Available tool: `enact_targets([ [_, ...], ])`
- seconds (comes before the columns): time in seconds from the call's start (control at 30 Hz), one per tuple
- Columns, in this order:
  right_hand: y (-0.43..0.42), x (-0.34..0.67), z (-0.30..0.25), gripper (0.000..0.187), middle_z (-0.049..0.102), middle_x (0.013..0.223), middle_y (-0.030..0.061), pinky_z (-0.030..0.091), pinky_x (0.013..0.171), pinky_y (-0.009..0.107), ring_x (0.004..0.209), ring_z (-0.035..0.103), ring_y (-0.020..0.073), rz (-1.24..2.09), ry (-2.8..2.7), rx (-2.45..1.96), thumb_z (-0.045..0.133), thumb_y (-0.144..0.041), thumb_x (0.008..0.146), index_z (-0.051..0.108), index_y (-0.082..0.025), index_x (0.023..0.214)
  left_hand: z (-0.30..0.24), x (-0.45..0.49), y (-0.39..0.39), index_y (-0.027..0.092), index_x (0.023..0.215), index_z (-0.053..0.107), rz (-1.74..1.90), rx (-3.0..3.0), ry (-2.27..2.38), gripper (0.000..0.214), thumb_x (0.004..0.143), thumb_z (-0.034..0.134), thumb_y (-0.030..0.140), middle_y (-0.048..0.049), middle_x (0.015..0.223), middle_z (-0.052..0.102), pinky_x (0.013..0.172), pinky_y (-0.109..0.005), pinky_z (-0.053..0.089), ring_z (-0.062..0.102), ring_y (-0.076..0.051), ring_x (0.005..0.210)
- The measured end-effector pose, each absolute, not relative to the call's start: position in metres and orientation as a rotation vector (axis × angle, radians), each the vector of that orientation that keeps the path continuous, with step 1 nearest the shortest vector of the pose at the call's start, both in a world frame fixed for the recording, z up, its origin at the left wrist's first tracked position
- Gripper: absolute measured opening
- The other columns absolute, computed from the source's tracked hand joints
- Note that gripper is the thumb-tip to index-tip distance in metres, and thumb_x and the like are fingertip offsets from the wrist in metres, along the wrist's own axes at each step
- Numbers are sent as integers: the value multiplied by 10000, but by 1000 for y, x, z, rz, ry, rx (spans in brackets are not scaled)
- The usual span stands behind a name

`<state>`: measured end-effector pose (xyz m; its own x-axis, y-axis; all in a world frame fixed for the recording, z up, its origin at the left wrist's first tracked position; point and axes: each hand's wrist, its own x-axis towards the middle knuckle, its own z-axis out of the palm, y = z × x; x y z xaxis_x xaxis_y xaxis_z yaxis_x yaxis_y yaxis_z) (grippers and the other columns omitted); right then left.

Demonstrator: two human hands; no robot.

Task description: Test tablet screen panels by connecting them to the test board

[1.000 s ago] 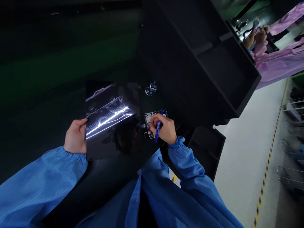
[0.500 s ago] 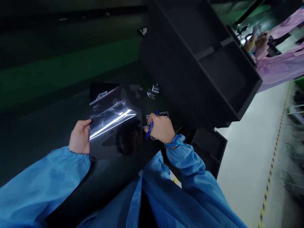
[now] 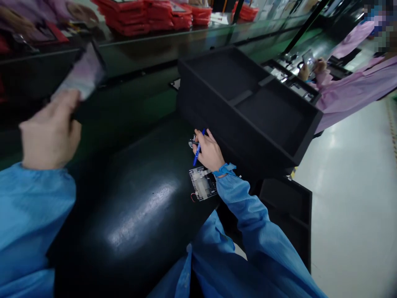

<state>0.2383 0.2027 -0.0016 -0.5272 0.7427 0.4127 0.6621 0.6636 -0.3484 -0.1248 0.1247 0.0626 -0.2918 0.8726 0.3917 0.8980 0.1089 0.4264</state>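
At the upper left my left hand (image 3: 51, 130) is closed around the lower edge of a thin, glossy dark panel (image 3: 82, 72). The panel is tilted up off the table and smeared by motion. My right hand (image 3: 209, 150) has a blue pen (image 3: 196, 156) between its fingers. Its fingertips are at a small shiny chrome object (image 3: 191, 143), partly hidden by them; whether they grip it I cannot tell. Just below that hand a circuit board (image 3: 203, 185) with pale tape and a short red wire lies on the dark table, partly covered by my right wrist.
A large black divided tray stack (image 3: 248, 120) stands right of my right hand. Another black tray (image 3: 287, 207) sits lower right. Red packets (image 3: 133, 18) are piled on the line ahead (image 3: 139, 45). Co-workers in pink sleeves (image 3: 356, 89) work at upper right and upper left.
My left hand has lifted the dark panel from the table's middle up to the far left. My right hand, still with the pen, has moved off the circuit board to the chrome object. The view has tilted up.
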Motion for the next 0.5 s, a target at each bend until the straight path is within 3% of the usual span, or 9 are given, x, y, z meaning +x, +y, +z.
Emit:
enact_targets([
  [0.07, 192, 242, 10, 339, 711, 1129, 126, 335, 1216, 520, 1182, 651, 257, 191, -2357, -1025, 517, -135, 910, 553, -89, 1244, 48, -136, 147, 296, 1510, 374, -515, -1964, -2221, 591, 921, 319, 306, -34, 1560, 425, 1119, -552, 360, 424, -301, 1403],
  [0.17, 166, 265, 46, 212, 655, 1322, 120, 475, 1107, 404, 1216, 634, 224, 27, -2263, -940, 494, -183, 954, 631, -156, 1114, 22, -156, 172, 236, 1452, 422, -108, -1993, -2297, 588, 948, 145, 359, -124, 1470, 492, 1062, -555, 415, 477, -337, 1337],
  [0.27, 142, 307, 83, 248, 670, 1314, 90, 476, 1069, 424, 1245, 612, 255, -350, -2007, -1193, 551, -238, 943, 643, -201, 1171, 9, -172, 184, 252, 1377, 471, 25, -2050, -2319, 548, 900, 220, 352, -122, 1396, 554, 999, -512, 465, 540, -331, 1249],
  [0.33, 139, 336, 96, 354, 716, 1215, 112, 517, 950, 427, 1144, 663, 307, -502, -1965, -1495, 664, -354, 883, 653, -188, 1195, 11, -173, 187, 263, 1291, 528, 35, -2069, -2319, 491, 874, 291, 368, -105, 1275, 637, 917, -488, 511, 598, -326, 1148],
  [0.4, 142, 358, 99, 363, 765, 1005, 95, 522, 753, 352, 923, 721, 288, -560, -1981, -1748, 716, -427, 840, 697, -190, 1113, 17, -165, 191, 274, 1210, 573, 53, -2082, -2328, 450, 880, 303, 419, -86, 1167, 688, 834, -483, 536, 639, -331, 1053],
  [0.5, 141, 379, 98, 304, 770, 875, 65, 466, 636, 283, 788, 724, 240, -598, -1936, -1839, 698, -450, 864, 729, -197, 1030, 30, -129, 204, 266, 1254, 567, 26, -2134, -2275, 493, 911, 282, 476, -91, 1270, 663, 835, -498, 537, 629, -345, 1116],
])
